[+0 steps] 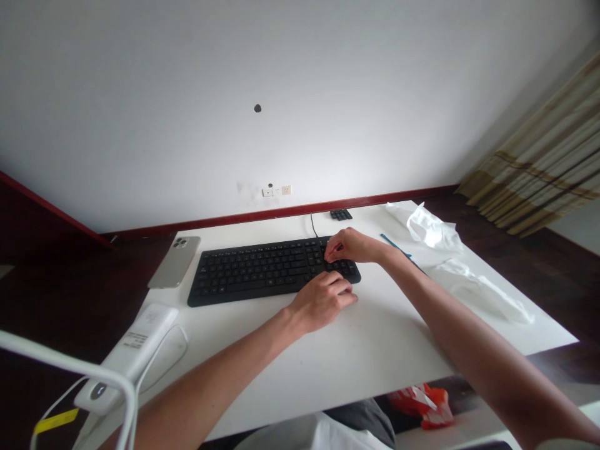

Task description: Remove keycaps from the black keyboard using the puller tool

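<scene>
Right hand [352, 245], fingers [334, 249] pressed together on the keys at the right end of a black rectangular plastic keyboard [253, 273]; left hand [321, 302], fingers [340, 292] curled, at its front edge.

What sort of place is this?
Probably a home room or small office: a white desk holding a black computer keyboard and a smartphone, wall sockets behind it, and a striped curtain to one side.
</scene>
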Demonstrator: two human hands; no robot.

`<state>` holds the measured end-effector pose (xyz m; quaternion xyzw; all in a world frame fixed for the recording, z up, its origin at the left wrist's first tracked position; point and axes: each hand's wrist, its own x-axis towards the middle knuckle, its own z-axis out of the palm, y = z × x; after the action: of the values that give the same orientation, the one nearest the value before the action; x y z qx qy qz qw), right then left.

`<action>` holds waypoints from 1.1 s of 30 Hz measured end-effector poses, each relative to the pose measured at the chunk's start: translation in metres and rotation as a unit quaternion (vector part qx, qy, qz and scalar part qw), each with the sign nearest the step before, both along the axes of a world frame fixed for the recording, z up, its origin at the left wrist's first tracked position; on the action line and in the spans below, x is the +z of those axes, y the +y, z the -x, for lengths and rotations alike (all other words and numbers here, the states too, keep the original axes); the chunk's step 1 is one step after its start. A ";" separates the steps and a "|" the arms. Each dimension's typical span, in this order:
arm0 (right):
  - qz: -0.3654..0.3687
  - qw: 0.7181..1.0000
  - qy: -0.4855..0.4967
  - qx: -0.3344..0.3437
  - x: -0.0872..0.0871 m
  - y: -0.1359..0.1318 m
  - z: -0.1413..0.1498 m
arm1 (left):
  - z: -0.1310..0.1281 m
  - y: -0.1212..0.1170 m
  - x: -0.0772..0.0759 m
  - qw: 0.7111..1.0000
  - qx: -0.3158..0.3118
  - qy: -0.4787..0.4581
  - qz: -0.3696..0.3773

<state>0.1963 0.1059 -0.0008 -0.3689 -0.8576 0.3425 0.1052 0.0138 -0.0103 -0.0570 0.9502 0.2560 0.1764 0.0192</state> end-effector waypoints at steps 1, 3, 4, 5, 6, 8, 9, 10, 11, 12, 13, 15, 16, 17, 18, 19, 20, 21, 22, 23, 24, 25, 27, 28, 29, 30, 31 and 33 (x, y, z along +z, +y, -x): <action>0.003 1.000 -0.005 -0.009 -0.001 0.001 0.001 | 0.000 0.000 0.000 1.000 0.000 -0.002 0.000; 0.012 1.000 -0.021 -0.014 -0.001 0.003 0.004 | 0.000 0.000 0.000 1.000 -0.001 -0.008 0.000; 0.023 0.999 -0.034 -0.015 0.000 0.004 0.006 | 0.000 0.000 0.000 1.000 -0.002 -0.011 0.000; 0.040 0.998 -0.052 -0.018 0.000 0.006 0.008 | 0.000 0.001 -0.001 1.000 -0.004 -0.014 0.000; 0.061 0.995 -0.075 -0.022 0.001 0.008 0.010 | 0.000 0.001 -0.001 1.000 -0.006 -0.016 -0.001; 0.100 0.986 -0.132 -0.034 0.005 0.013 0.015 | 0.000 0.002 -0.002 1.000 -0.009 -0.015 -0.003; 0.106 0.979 -0.168 -0.042 0.007 0.016 0.017 | 0.000 0.002 -0.002 1.000 -0.010 -0.013 -0.004; 0.098 0.972 -0.206 -0.051 0.010 0.018 0.020 | 0.001 0.002 -0.002 1.000 -0.009 -0.011 -0.006; 0.080 0.964 -0.245 -0.059 0.013 0.021 0.024 | 0.001 0.002 -0.002 1.000 -0.009 -0.009 -0.007; 0.058 0.955 -0.281 -0.068 0.017 0.023 0.028 | 0.001 0.002 -0.002 1.000 -0.009 -0.007 -0.007; 0.037 0.946 -0.313 -0.076 0.020 0.024 0.033 | 0.001 0.002 -0.001 1.000 -0.008 -0.005 -0.007; 0.021 0.931 -0.354 -0.086 0.027 0.027 0.043 | 0.001 0.002 0.000 1.000 -0.005 -0.001 -0.003; 0.024 0.926 -0.367 -0.088 0.030 0.028 0.049 | 0.000 0.001 0.000 1.000 -0.005 0.000 -0.002; 0.028 0.921 -0.378 -0.090 0.032 0.029 0.055 | 0.000 0.001 0.001 1.000 -0.004 0.001 0.000; 0.030 0.916 -0.388 -0.094 0.034 0.029 0.060 | 0.000 0.001 0.001 1.000 -0.003 0.002 0.002; 0.027 0.913 -0.396 -0.096 0.035 0.030 0.065 | 0.000 0.001 0.002 1.000 -0.003 0.003 0.003; 0.022 0.910 -0.403 -0.097 0.035 0.031 0.070 | 0.000 0.001 0.002 1.000 -0.003 0.003 0.004; 0.014 0.908 -0.408 -0.096 0.035 0.031 0.073 | 0.000 0.001 0.002 1.000 -0.003 0.004 0.004; 0.008 0.907 -0.410 -0.093 0.035 0.031 0.075 | 0.001 0.001 0.002 1.000 -0.003 0.004 0.004; 0.005 0.908 -0.410 -0.089 0.036 0.031 0.077 | 0.001 0.001 0.003 1.000 -0.003 0.003 0.004; 0.005 0.909 -0.408 -0.084 0.037 0.031 0.077 | 0.001 0.001 0.003 1.000 -0.002 0.001 0.005; 0.006 0.910 -0.406 -0.082 0.037 0.031 0.076 | 0.001 0.001 0.003 1.000 -0.003 0.000 0.006; 0.006 0.913 -0.400 -0.079 0.038 0.029 0.070 | 0.001 0.001 0.002 1.000 -0.005 -0.004 0.010; 0.003 0.916 -0.394 -0.078 0.037 0.029 0.066 | 0.001 0.002 0.002 1.000 -0.006 -0.006 0.012; -0.003 0.919 -0.386 -0.078 0.035 0.028 0.062 | 0.001 0.002 0.001 1.000 -0.007 -0.008 0.014; -0.012 0.924 -0.375 -0.077 0.032 0.027 0.056 | 0.001 0.002 0.001 1.000 -0.008 -0.009 0.015; -0.021 0.929 -0.362 -0.078 0.028 0.026 0.051 | 0.001 0.003 0.000 1.000 -0.008 -0.011 0.017; -0.042 0.938 -0.334 -0.087 0.019 0.024 0.040 | 0.000 0.003 -0.001 1.000 -0.009 -0.015 0.017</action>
<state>0.1564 0.1298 0.0179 -0.5306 -0.8216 0.1526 -0.1421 0.0134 -0.0074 -0.0577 0.9494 0.2499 0.1861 0.0403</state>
